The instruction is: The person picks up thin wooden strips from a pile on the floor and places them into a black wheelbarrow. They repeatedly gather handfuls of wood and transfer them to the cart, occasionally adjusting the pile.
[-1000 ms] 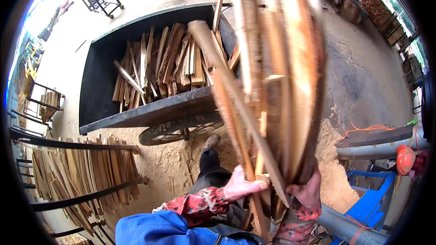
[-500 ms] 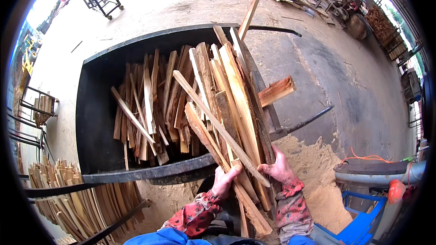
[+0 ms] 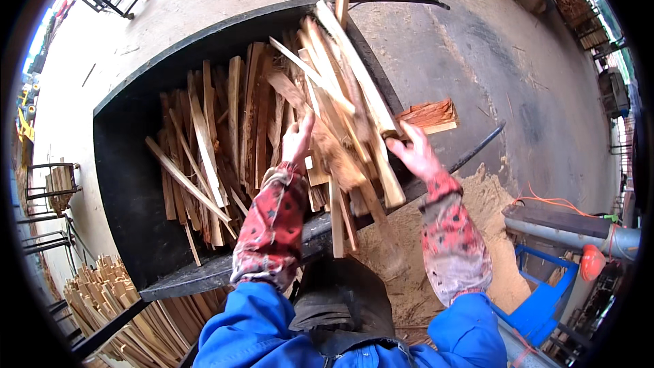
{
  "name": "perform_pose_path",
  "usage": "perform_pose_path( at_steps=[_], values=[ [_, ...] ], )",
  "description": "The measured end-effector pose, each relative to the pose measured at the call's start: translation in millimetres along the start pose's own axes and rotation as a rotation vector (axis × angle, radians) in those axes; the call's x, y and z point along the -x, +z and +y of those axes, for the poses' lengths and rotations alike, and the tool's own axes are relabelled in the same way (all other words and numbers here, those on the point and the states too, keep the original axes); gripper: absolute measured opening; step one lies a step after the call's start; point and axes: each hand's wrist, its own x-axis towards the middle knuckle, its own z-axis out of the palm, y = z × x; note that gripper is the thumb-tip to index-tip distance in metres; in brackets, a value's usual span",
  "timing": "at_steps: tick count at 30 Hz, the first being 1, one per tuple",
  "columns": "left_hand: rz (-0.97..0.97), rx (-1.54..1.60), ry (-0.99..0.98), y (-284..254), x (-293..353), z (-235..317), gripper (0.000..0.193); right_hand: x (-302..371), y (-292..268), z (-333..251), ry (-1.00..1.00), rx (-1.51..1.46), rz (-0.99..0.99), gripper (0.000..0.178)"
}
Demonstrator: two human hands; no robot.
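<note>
Fingers of both hands (image 3: 298, 140) (image 3: 415, 152) flank wood strips (image 3: 347, 109) over cart rim (image 3: 225, 267).

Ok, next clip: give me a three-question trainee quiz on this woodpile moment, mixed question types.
1. True or false: both hands are over the bundle of wood strips.
2. Multiple choice: the black metal bin holds A) sawdust, B) split wood strips, C) bricks.
3. Short answer: what lies on the ground below the right hand, beside the bin?

Key
1. True: the left hand and right hand flank the bundle, fingers spread; whether they still touch it cannot be told.
2. B.
3. A sawdust pile.
</note>
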Motion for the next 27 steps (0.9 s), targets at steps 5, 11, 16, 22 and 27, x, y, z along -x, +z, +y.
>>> perform_pose_path(
  at_steps=[5,11,16,22,27],
  values=[
    [-0.171,-0.160,-0.090,-18,48,-51,0.101,86,9,30,0.037,0.012,-0.004,0.073],
    [-0.284,-0.257,-0.109,-6,108,-93,0.065,127,26,23,-0.045,0.170,0.039,0.072],
    [-0.315,0.130,-0.282,22,125,-91,0.038,173,18,24,0.068,0.187,0.079,0.063],
    [-0.317,0.160,-0.324,26,128,-89,0.029,208,46,49,0.180,-0.092,-0.106,0.055],
    [-0.288,0.138,-0.216,-5,140,-74,0.025,233,31,47,0.150,-0.298,-0.108,0.049]
  ],
)
